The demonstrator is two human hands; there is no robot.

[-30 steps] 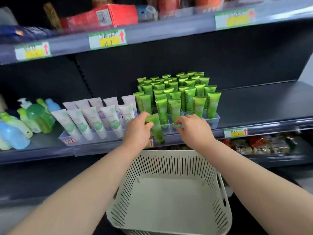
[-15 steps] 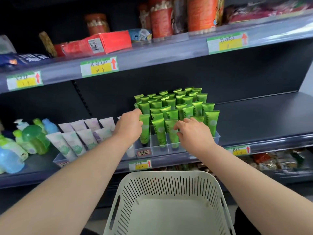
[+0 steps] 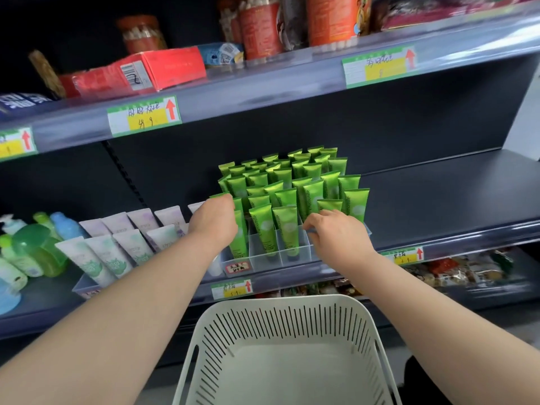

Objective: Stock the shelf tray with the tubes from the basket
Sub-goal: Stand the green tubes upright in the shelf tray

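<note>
Many green tubes [image 3: 287, 182] stand upright in a clear divided tray [image 3: 295, 258] on the middle shelf. My left hand [image 3: 214, 222] grips the top of a green tube [image 3: 239, 241] that stands in the tray's front left compartment. My right hand [image 3: 336, 233] is at the front right corner of the tray. Its fingers curl around the lower part of another green tube [image 3: 330, 204], whose top shows above the hand. The white slotted basket [image 3: 280, 302] sits below my arms, and no tubes show inside it.
A second tray of pale lavender and white tubes [image 3: 122, 247] sits left of my left hand, with green and blue bottles [image 3: 38, 247] beyond it. Bare dark shelf [image 3: 438, 194] lies right of the tray. The upper shelf edge [image 3: 263, 92] overhangs. Snack packs [image 3: 455, 270] fill the shelf below.
Both hands moved up from the shelf's front edge to the tray. The tube in my left hand went from tilted over the edge to upright in the front left compartment.
</note>
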